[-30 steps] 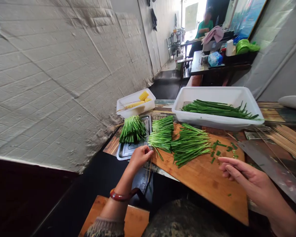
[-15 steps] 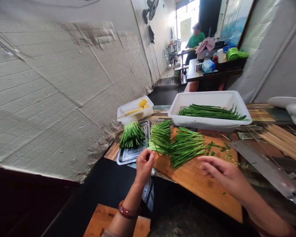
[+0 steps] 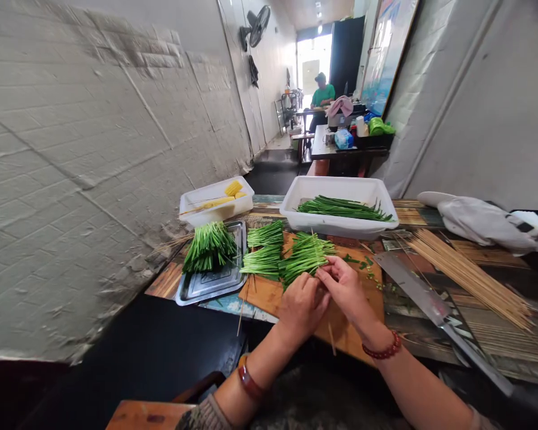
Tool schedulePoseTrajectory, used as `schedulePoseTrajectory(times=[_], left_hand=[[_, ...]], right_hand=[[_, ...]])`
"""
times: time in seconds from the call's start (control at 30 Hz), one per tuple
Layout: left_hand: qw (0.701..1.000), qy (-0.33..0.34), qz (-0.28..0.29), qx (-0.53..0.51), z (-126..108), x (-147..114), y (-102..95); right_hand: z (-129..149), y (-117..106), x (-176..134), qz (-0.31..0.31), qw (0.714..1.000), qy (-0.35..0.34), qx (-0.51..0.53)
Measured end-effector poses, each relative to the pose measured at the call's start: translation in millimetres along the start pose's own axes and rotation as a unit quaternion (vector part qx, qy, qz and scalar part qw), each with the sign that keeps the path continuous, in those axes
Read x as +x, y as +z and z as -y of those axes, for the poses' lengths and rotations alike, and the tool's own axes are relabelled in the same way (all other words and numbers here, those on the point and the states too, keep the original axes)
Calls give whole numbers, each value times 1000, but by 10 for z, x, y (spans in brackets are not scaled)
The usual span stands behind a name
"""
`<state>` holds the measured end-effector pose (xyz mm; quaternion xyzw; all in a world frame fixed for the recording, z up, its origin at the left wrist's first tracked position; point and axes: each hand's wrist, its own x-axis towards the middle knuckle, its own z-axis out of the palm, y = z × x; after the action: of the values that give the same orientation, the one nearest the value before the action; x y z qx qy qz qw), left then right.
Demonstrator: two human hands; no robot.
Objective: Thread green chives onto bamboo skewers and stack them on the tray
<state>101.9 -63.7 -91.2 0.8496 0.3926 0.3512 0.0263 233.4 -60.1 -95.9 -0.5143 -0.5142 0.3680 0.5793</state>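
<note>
My left hand [image 3: 302,301] is closed at the near edge of a bundle of garlic chives [image 3: 307,251] on the wooden cutting board [image 3: 358,322]. A bamboo skewer [image 3: 332,337] juts out below it, its line passing by the left fingertips; a tip shows above the bundle. Touching the left hand, my right hand [image 3: 343,286] pinches at the chives' right end; its fingertips are partly hidden. To the left, another chive bundle [image 3: 262,260] has skewers sticking out toward me. A bigger pile of chives [image 3: 210,245] sits on a metal tray [image 3: 213,289].
A white tub [image 3: 336,226] holds long chives; a smaller tub [image 3: 217,210] holds skewered yellow food. A cleaver [image 3: 412,286] and bamboo skewers [image 3: 470,278] lie on the right. Chive scraps [image 3: 363,263] dot the board. Farther back, a person in green [image 3: 323,94] sits at a table.
My right hand has come left to the middle bundle. My left hand has left the left bundle and moved right to join it. The view has turned right.
</note>
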Motion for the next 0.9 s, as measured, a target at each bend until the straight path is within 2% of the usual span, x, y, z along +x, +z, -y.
schedulePoseTrajectory(times=[0.1,0.23,0.3,0.33,0.43,0.53,0.6,0.67,0.77,0.9], left_hand=[[997,8,42,-72,15,20,-26],[987,-37,-37,-152,238,220,-194],[983,-44,-47,-171,343,396,-321],[981,-37,-34,-185,372,491,-393],[961,-8,64,-268,360,750,-606],[910,-20,172,-378,269,895,-731],[855,-59,249,-451,219,913,-719],[800,-116,297,-508,192,881,-635],[740,-201,300,-567,179,794,-461],[692,-272,280,-607,176,726,-294]], right_hand=[[-37,-164,32,-9,998,36,43],[88,-400,21,9,997,53,55],[241,-512,-8,43,996,54,64],[336,-564,-26,60,994,56,69],[644,-696,-76,108,990,70,64],[860,-784,-99,154,985,62,37],[909,-822,-92,169,985,46,12],[890,-857,-72,168,985,33,-29],[804,-937,-45,156,982,32,-105],[736,-1077,-41,143,964,-9,-224]])
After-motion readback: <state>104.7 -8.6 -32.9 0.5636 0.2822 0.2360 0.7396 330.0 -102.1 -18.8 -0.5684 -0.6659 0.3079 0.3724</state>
